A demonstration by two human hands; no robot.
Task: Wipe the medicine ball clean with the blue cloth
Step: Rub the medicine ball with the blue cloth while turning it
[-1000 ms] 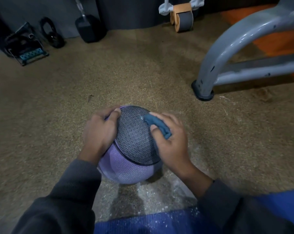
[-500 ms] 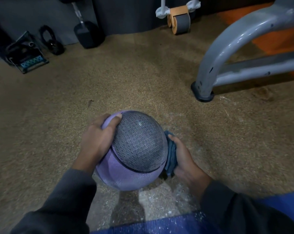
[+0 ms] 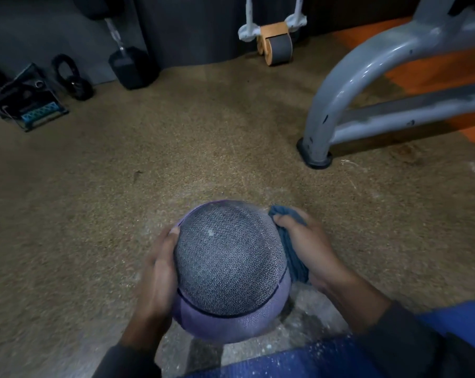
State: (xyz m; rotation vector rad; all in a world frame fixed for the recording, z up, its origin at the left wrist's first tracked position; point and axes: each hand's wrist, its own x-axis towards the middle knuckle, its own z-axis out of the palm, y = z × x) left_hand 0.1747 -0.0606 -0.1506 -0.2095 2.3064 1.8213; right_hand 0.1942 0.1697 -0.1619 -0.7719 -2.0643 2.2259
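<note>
The right hand (image 3: pixel 308 249) presses the bunched blue cloth (image 3: pixel 293 257) against the medicine ball (image 3: pixel 230 271), lower centre (left hand (image 3: pixel 155 274) cupped opposite, bracing it).

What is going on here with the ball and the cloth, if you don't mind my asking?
A person is cleaning a round purple and grey textured medicine ball over a speckled brown gym floor. The left hand steadies the ball's left side, while the right hand presses a bunched blue cloth against its right side. A small white speck shows on the grey top panel, and pale dust lies on the floor around the ball.
</note>
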